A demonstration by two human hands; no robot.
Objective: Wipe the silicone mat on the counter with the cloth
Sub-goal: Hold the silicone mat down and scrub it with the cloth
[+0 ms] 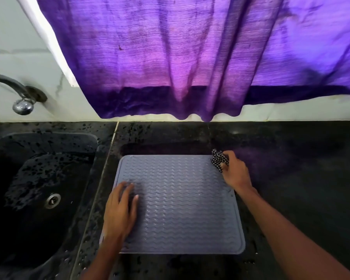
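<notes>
a grey silicone mat [182, 205] with a wavy pattern is lying flat on the black counter [291, 178], just to the right of the dark sink [38, 188]. the left hand [120, 211] is resting palm down on the near left part of the mat, with fingers stretched out flat and holding nothing. the right hand [234, 170] is sitting at the far right corner of the mat, and its fingers are closing around a crumpled black and white checked cloth [218, 159]. the cloth is touching the mat at that corner. a purple curtain [190, 57] is hanging over the far wall, and a metal tap [18, 93] is standing far left above the sink.
</notes>
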